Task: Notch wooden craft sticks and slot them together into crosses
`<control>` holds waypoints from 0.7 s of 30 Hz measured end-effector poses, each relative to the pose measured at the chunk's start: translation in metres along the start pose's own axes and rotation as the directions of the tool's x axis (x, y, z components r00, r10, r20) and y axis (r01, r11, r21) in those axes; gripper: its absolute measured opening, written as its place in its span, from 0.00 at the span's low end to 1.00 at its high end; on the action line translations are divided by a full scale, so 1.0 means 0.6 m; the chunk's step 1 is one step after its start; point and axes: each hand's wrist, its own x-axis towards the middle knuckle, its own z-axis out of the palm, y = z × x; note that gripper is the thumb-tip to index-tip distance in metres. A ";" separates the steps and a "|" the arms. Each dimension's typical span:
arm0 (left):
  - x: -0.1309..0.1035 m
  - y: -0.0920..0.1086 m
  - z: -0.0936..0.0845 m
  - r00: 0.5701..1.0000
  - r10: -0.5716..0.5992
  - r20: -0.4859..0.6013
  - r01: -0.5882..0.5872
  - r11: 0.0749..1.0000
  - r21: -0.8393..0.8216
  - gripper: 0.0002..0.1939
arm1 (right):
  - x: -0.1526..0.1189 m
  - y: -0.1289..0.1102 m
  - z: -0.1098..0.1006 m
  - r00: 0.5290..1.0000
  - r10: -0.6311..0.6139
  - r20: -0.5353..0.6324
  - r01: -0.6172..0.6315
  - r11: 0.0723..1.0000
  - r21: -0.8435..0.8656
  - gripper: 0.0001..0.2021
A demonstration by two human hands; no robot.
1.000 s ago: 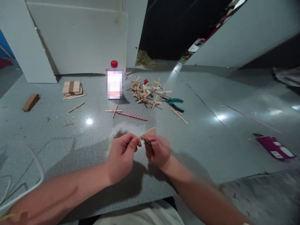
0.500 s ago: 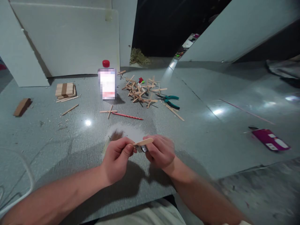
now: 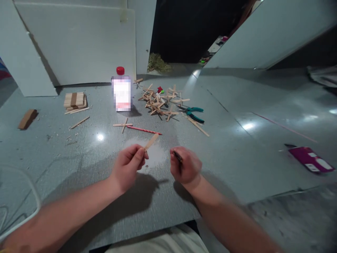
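Note:
My left hand (image 3: pixel 127 167) is closed, pinching a flat wooden craft stick (image 3: pixel 152 141) between thumb and fingers. The stick points up and to the right, its far end close to the pencil. My right hand (image 3: pixel 189 167) is closed around a small dark tool (image 3: pixel 178 156); most of it is hidden in the fist, so its kind is unclear. A gap separates the two hands. Ahead lie a red patterned pencil (image 3: pixel 144 130) and two crossed craft sticks (image 3: pixel 123 124). Below the held stick is a whitish patch (image 3: pixel 158 154) on the grey surface.
A pile of crossed sticks (image 3: pixel 155 103) lies beyond, beside teal-handled pliers (image 3: pixel 194 114) and loose sticks (image 3: pixel 198 126). A red-capped bottle (image 3: pixel 121 93) stands left of it. Farther left are a banded stick bundle (image 3: pixel 75 101) and a brown block (image 3: pixel 27 118). A purple package (image 3: pixel 310 159) lies right.
My hands have moved apart. The stick, earlier across the metal tool between both hands, now tilts upward in my left hand alone; the right hand has drawn away with the tool.

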 end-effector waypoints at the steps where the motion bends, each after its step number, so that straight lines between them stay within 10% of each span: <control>1: -0.007 0.003 0.005 1.000 -0.003 0.008 0.003 1.000 0.003 0.31 | -0.003 -0.001 0.002 0.999 0.053 0.008 -0.053 0.999 0.010 0.06; 8: -0.027 0.014 0.011 0.996 0.060 0.070 -0.066 0.994 0.087 0.29 | -0.017 -0.022 0.003 0.959 0.272 0.079 -0.279 0.956 0.093 0.05; 21: -0.028 0.013 0.013 0.996 0.007 0.084 -0.009 1.000 0.030 0.29 | 0.016 -0.040 -0.001 0.976 0.118 0.182 -0.157 0.963 0.218 0.06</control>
